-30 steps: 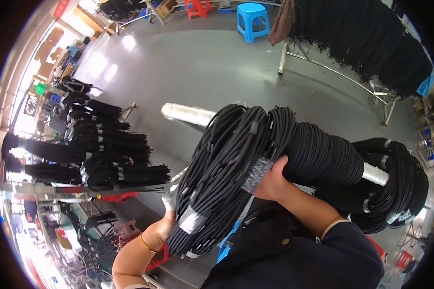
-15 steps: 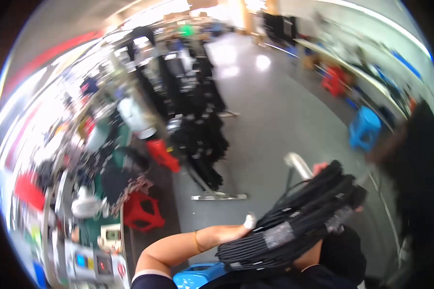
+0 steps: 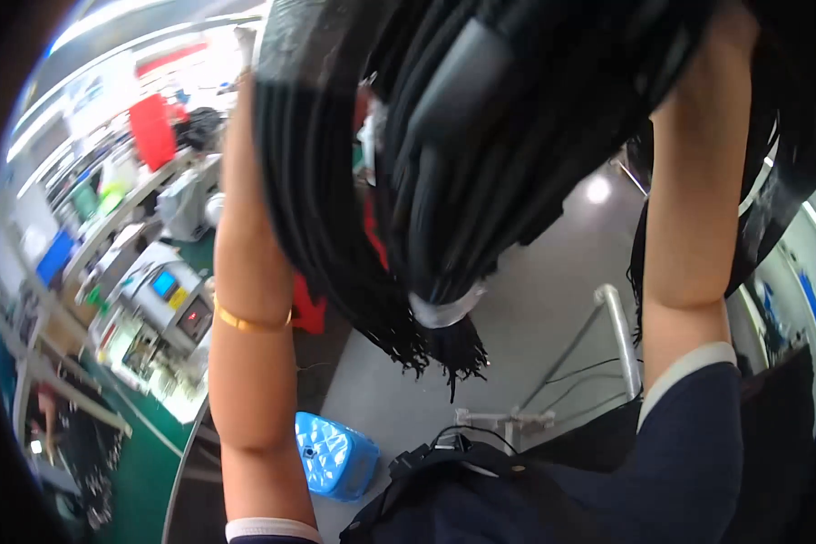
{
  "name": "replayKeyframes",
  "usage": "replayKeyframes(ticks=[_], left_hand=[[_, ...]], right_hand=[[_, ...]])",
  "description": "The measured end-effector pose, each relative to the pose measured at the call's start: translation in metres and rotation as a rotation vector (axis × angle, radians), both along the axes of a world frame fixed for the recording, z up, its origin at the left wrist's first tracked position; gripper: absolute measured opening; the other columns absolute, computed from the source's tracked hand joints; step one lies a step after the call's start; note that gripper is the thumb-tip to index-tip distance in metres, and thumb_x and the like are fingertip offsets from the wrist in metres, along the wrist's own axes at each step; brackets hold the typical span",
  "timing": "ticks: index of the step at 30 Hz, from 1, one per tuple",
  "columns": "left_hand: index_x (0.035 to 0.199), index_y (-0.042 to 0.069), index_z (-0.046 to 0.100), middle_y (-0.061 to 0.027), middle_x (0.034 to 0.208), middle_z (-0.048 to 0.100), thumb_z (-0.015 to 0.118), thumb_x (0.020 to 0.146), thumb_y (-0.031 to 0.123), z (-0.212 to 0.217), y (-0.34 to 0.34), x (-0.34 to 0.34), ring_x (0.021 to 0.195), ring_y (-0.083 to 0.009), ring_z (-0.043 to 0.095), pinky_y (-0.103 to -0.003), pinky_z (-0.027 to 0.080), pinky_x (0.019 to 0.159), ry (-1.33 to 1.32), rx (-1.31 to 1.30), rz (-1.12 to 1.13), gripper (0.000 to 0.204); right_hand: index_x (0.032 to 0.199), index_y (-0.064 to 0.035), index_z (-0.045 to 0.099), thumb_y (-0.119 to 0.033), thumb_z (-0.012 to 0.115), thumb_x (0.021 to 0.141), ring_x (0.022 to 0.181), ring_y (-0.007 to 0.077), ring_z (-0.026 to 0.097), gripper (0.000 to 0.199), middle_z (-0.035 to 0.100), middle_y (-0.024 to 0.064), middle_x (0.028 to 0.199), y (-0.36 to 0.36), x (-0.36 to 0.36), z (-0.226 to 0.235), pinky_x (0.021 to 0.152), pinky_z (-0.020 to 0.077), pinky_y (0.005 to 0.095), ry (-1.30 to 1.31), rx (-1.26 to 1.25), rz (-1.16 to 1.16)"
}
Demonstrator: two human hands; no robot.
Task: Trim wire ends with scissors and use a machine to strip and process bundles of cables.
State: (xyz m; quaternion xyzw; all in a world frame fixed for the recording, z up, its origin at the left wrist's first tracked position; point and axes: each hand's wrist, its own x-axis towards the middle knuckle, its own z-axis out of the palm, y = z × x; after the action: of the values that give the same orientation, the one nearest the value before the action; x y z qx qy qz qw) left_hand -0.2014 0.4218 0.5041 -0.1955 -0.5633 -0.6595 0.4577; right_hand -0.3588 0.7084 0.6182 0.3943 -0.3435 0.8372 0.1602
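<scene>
Thick bundles of black cables (image 3: 508, 154) hang in front of me and fill the upper middle of the view. Clear wrap (image 3: 449, 306) binds one bundle near its lower end, above the loose, thin cable tips (image 3: 453, 352). My left forearm (image 3: 254, 227), with a yellow band on it, reaches up along the left side of the bundles. On the other side my right forearm (image 3: 698, 199) is raised too. The cables and the upper edge hide both hands, so their fingers and grip do not show. More black cables (image 3: 775, 208) hang beyond my right arm.
Below my left arm stands a blue stool (image 3: 335, 458). A metal rack leg (image 3: 621, 340) rises from the grey floor, with thin cables lying near it. At left, a bench holds a machine (image 3: 168, 290) with a small screen; a red bin-like thing (image 3: 151, 131) is farther back.
Both arms have gone from low in front of my body to raised high. The cable bundle held low before has left that spot; hanging bundles now fill the upper view, much closer.
</scene>
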Motion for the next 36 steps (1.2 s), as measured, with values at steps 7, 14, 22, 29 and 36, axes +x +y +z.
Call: replayKeyframes(ticks=[7, 14, 22, 29, 36], left_hand=[[0.111, -0.002, 0.053, -0.0187, 0.106, 0.057, 0.043, 0.088, 0.023, -0.115, 0.057, 0.205, 0.096, -0.0252, 0.056, -0.032, 0.042, 0.085, -0.376, -0.441, -0.626, 0.035], [0.135, 0.000, 0.025, -0.0182, 0.139, 0.026, 0.046, 0.088, 0.020, -0.398, 0.038, 0.224, 0.129, -0.0266, 0.025, -0.036, 0.019, 0.107, -0.860, -0.036, 0.142, 0.055], [0.135, -0.006, 0.017, -0.0194, 0.142, 0.019, 0.034, 0.088, 0.025, -0.358, -0.047, 0.479, 0.130, -0.0306, 0.024, -0.037, 0.021, 0.107, -1.150, -0.661, 1.425, 0.059], [0.135, -0.005, 0.019, -0.0202, 0.140, 0.022, 0.036, 0.088, 0.025, -0.346, -0.126, 0.601, 0.129, -0.0317, 0.026, -0.038, 0.023, 0.106, -1.462, -0.828, 1.675, 0.059], [0.136, -0.002, 0.019, -0.0204, 0.140, 0.024, 0.036, 0.087, 0.026, -0.338, -0.269, 0.705, 0.128, -0.0333, 0.029, -0.041, 0.025, 0.104, -1.619, -0.897, 1.744, 0.059]], right_hand=[[0.100, -0.0075, 0.058, -0.062, 0.043, 0.078, 0.079, 0.0160, 0.056, 0.061, 0.058, 0.0051, 0.088, -0.112, 0.179, 0.020, 0.075, 0.0451, 0.0302, 0.306, -0.100, -0.164], [0.113, -0.0029, 0.044, -0.062, 0.051, 0.073, 0.098, 0.0230, 0.042, 0.072, 0.044, 0.0115, 0.107, -0.163, 0.278, -0.068, 0.087, 0.0343, 0.0362, 0.359, -0.042, 0.566], [0.135, 0.0022, 0.020, -0.059, 0.066, 0.062, 0.130, 0.0333, 0.019, 0.106, 0.022, 0.0194, 0.140, -0.232, 0.325, -0.234, 0.108, 0.0147, 0.0463, 0.044, -0.033, 1.302], [0.136, 0.0008, 0.014, -0.066, 0.069, 0.050, 0.131, 0.0346, 0.016, 0.122, 0.020, 0.0192, 0.140, -0.322, 0.360, -0.323, 0.109, 0.0105, 0.0475, -0.321, -0.114, 1.087], [0.136, -0.0041, 0.019, -0.069, 0.064, 0.054, 0.127, 0.0338, 0.027, 0.114, 0.027, 0.0159, 0.138, -0.477, 0.409, -0.393, 0.107, 0.0170, 0.0478, -0.256, 0.006, 1.359]])
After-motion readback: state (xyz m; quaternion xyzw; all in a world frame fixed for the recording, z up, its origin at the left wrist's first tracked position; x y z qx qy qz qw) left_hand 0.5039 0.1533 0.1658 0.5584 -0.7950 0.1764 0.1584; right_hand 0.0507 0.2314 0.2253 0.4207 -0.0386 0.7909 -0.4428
